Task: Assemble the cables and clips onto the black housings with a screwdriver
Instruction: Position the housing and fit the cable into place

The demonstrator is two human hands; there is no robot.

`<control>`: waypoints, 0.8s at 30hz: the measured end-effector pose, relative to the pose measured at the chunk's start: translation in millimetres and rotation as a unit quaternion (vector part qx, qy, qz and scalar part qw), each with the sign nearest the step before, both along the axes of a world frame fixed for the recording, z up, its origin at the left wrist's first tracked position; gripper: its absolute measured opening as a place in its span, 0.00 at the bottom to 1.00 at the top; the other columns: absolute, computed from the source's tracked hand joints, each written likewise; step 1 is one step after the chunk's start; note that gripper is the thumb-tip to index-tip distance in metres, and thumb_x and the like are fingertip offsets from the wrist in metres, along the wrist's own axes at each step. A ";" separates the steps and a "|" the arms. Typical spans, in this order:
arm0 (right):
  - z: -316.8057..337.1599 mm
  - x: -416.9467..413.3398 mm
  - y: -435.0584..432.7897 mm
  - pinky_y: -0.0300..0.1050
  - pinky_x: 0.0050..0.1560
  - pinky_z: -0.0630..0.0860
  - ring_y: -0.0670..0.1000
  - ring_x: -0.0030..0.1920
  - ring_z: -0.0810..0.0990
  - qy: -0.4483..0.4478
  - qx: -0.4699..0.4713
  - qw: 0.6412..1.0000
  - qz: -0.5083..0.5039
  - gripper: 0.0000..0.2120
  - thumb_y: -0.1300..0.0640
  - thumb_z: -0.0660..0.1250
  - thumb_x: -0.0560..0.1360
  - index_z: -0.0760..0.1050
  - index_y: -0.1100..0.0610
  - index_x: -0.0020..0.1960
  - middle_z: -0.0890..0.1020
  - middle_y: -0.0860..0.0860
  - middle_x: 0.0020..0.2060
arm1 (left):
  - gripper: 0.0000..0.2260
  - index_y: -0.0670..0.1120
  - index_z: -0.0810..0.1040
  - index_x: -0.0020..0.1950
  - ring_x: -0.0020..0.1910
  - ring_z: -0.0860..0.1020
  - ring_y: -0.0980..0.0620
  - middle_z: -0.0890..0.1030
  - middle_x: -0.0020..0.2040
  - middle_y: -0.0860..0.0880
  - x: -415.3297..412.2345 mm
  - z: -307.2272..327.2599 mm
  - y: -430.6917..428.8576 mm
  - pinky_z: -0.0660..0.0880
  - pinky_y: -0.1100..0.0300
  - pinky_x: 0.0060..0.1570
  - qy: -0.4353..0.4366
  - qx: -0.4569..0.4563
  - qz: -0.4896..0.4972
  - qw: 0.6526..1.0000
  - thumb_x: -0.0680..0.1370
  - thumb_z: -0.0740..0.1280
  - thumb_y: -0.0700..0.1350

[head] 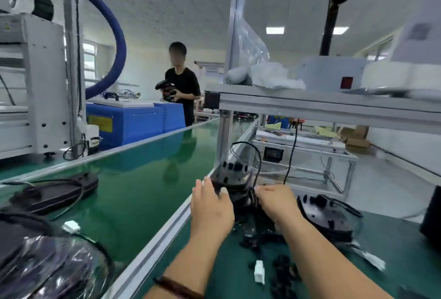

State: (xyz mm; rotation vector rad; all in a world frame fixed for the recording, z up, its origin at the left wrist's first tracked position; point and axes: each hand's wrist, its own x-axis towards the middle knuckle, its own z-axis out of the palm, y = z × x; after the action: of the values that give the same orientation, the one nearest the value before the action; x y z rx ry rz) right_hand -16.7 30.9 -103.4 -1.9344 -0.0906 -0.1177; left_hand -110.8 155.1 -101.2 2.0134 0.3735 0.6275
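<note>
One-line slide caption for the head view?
Left hand and right hand grip a black housing beside the green conveyor; a second housing lies right of it.

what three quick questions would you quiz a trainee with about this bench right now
1. True or false: the left hand rests flat on the conveyor belt.
2. The loose connector between the forearms is: A white, B red, C yellow.
3. Fill in: a second housing lies to the ___ of the right hand.
Key: 1 false, it grips the black housing; 2 A; 3 right.
</note>
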 end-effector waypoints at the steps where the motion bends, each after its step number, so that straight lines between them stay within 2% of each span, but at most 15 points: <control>1: -2.5 5.7 -3.7 0.42 0.33 0.56 0.51 0.25 0.59 0.009 -0.001 1.000 0.005 0.21 0.55 0.65 0.78 0.62 0.54 0.29 0.64 0.50 0.22 | 0.26 0.42 0.51 0.78 0.78 0.48 0.50 0.50 0.79 0.45 16.7 -0.5 4.0 0.48 0.56 0.75 0.018 -0.008 0.007 1.000 0.83 0.54 0.49; 2: -4.3 9.5 -5.7 0.41 0.34 0.59 0.51 0.26 0.63 0.011 -0.003 1.000 0.016 0.19 0.55 0.64 0.79 0.66 0.55 0.31 0.69 0.50 0.22 | 0.27 0.41 0.50 0.78 0.78 0.51 0.48 0.52 0.79 0.44 32.4 -1.3 8.7 0.50 0.55 0.75 0.029 -0.022 0.016 0.999 0.83 0.54 0.49; 3: -6.0 13.2 -6.3 0.41 0.39 0.63 0.51 0.31 0.73 0.014 -0.008 0.999 0.030 0.15 0.55 0.64 0.79 0.74 0.56 0.34 0.79 0.49 0.29 | 0.28 0.40 0.51 0.78 0.77 0.54 0.46 0.53 0.78 0.43 46.4 -1.5 13.3 0.53 0.54 0.74 0.038 -0.042 0.027 0.998 0.82 0.55 0.50; 4: -6.9 15.5 -4.4 0.44 0.50 0.74 0.53 0.45 0.81 0.017 -0.009 0.999 0.039 0.11 0.55 0.64 0.80 0.81 0.60 0.44 0.85 0.51 0.43 | 0.28 0.39 0.51 0.78 0.76 0.56 0.44 0.55 0.78 0.42 58.8 -2.0 17.4 0.56 0.53 0.72 0.046 -0.064 0.040 0.996 0.82 0.55 0.51; 5: -8.4 18.8 -1.8 0.49 0.61 0.74 0.56 0.59 0.79 0.026 0.007 0.999 0.036 0.13 0.55 0.64 0.79 0.80 0.64 0.55 0.82 0.54 0.56 | 0.29 0.39 0.51 0.78 0.75 0.58 0.42 0.56 0.78 0.41 69.9 -2.6 21.4 0.58 0.52 0.71 0.055 -0.085 0.049 0.994 0.82 0.55 0.52; 6: -10.0 21.3 1.9 0.55 0.67 0.69 0.59 0.63 0.75 0.037 0.038 0.998 0.038 0.16 0.55 0.64 0.79 0.76 0.67 0.60 0.78 0.58 0.62 | 0.31 0.39 0.51 0.78 0.75 0.59 0.41 0.57 0.77 0.41 80.1 -2.3 24.7 0.60 0.50 0.71 0.065 -0.107 0.051 0.991 0.81 0.55 0.55; 8: -15.0 28.5 9.5 0.55 0.61 0.74 0.58 0.59 0.78 0.054 0.073 0.994 0.061 0.17 0.53 0.64 0.78 0.76 0.66 0.59 0.75 0.65 0.62 | 0.33 0.40 0.52 0.78 0.74 0.61 0.40 0.59 0.77 0.41 97.0 -2.8 29.0 0.61 0.49 0.70 0.084 -0.149 0.038 0.985 0.80 0.55 0.58; 9: -15.1 31.7 13.3 0.51 0.59 0.75 0.55 0.56 0.79 0.059 0.084 0.992 0.072 0.16 0.52 0.64 0.78 0.77 0.63 0.58 0.76 0.65 0.62 | 0.33 0.40 0.54 0.77 0.73 0.62 0.40 0.60 0.76 0.41 103.2 -3.3 29.2 0.62 0.49 0.70 0.091 -0.159 0.031 0.983 0.80 0.56 0.59; 12: -14.9 43.1 23.8 0.44 0.59 0.69 0.54 0.66 0.72 0.100 0.111 0.985 0.087 0.28 0.45 0.62 0.78 0.66 0.59 0.73 0.70 0.53 0.70 | 0.28 0.38 0.63 0.74 0.67 0.71 0.39 0.70 0.70 0.39 115.3 -6.9 29.5 0.69 0.50 0.66 0.079 -0.189 0.019 0.978 0.79 0.63 0.52; 15: -16.8 49.9 33.5 0.51 0.68 0.67 0.56 0.71 0.68 0.140 0.157 0.971 0.112 0.35 0.42 0.62 0.77 0.56 0.56 0.77 0.65 0.52 0.74 | 0.16 0.36 0.76 0.60 0.50 0.79 0.41 0.80 0.55 0.37 115.7 -7.5 28.3 0.75 0.53 0.49 0.059 -0.266 -0.007 0.962 0.75 0.67 0.42; 18: -22.1 51.5 37.3 0.58 0.68 0.69 0.58 0.69 0.70 0.142 0.199 0.964 0.103 0.29 0.46 0.61 0.79 0.59 0.55 0.76 0.68 0.55 0.73 | 0.05 0.38 0.78 0.46 0.37 0.76 0.46 0.80 0.43 0.39 108.6 -4.7 22.3 0.71 0.60 0.36 0.031 -0.284 -0.015 0.958 0.75 0.68 0.39; 19: -23.0 49.9 36.5 0.58 0.68 0.68 0.58 0.70 0.69 0.131 0.201 0.966 0.095 0.27 0.48 0.60 0.80 0.60 0.55 0.76 0.68 0.55 0.72 | 0.04 0.42 0.75 0.41 0.34 0.74 0.49 0.78 0.39 0.44 105.0 -1.7 18.7 0.68 0.62 0.33 0.016 -0.289 -0.011 0.957 0.76 0.68 0.39; 21: -21.9 45.3 31.7 0.56 0.69 0.68 0.57 0.70 0.69 0.113 0.219 0.965 0.092 0.24 0.50 0.60 0.80 0.62 0.54 0.75 0.69 0.55 0.72 | 0.10 0.48 0.70 0.39 0.33 0.71 0.55 0.74 0.36 0.50 94.4 5.8 8.7 0.65 0.64 0.30 -0.014 -0.296 -0.015 0.955 0.76 0.68 0.40; 22: -18.1 40.7 27.7 0.54 0.66 0.70 0.57 0.68 0.72 0.104 0.239 0.960 0.099 0.21 0.52 0.59 0.81 0.65 0.53 0.73 0.72 0.55 0.70 | 0.11 0.49 0.69 0.37 0.33 0.71 0.56 0.73 0.34 0.52 87.5 8.8 3.2 0.66 0.63 0.29 -0.023 -0.298 -0.024 0.954 0.76 0.68 0.40; 24: -6.0 26.6 16.0 0.49 0.52 0.76 0.57 0.57 0.79 0.084 0.303 0.941 0.121 0.15 0.57 0.60 0.81 0.72 0.55 0.67 0.80 0.58 0.61 | 0.11 0.51 0.72 0.36 0.33 0.75 0.54 0.76 0.34 0.52 70.7 13.3 -8.5 0.70 0.62 0.29 -0.043 -0.299 -0.043 0.952 0.76 0.69 0.40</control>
State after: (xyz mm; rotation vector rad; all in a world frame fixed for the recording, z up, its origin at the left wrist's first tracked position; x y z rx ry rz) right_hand 10.0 46.9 -109.4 -1.2960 -0.1576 0.1708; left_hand -40.1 146.6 -87.9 1.4099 0.3683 0.4721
